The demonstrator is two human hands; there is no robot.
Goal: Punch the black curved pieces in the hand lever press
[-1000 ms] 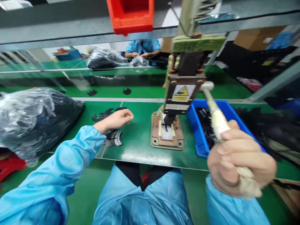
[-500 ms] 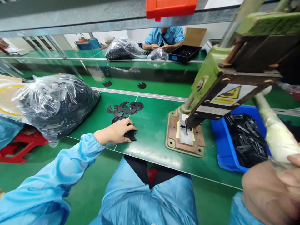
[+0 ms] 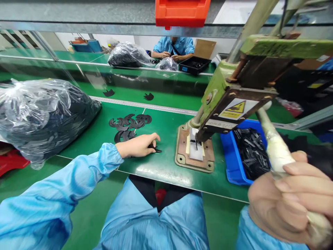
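Note:
My left hand [image 3: 140, 145] pinches a thin, flat black piece [image 3: 156, 150] between thumb and fingers, just over the green table. Most of that piece is hidden by the hand. Behind it lie more curved black pieces [image 3: 130, 121] in a loose pile. My right hand [image 3: 299, 198] is wrapped round the pale taped lever handle [image 3: 278, 149] of a green hand press [image 3: 217, 85]. The press's base plate [image 3: 182, 160] stands on the table between my hands, with a small dark part [image 3: 196, 143] on its pale pad under the press head.
A blue bin [image 3: 229, 163] of black strips stands right of the press. To the left sits a big clear bag [image 3: 52, 118] of black pieces. Two black pieces lie beyond the rail. A red bin [image 3: 182, 14] hangs overhead; a co-worker [image 3: 173, 48] sits across.
My left hand has moved right, away from the pile and nearer the press, with the black piece in its fingers. The view has shifted right. My right hand stays on the lever.

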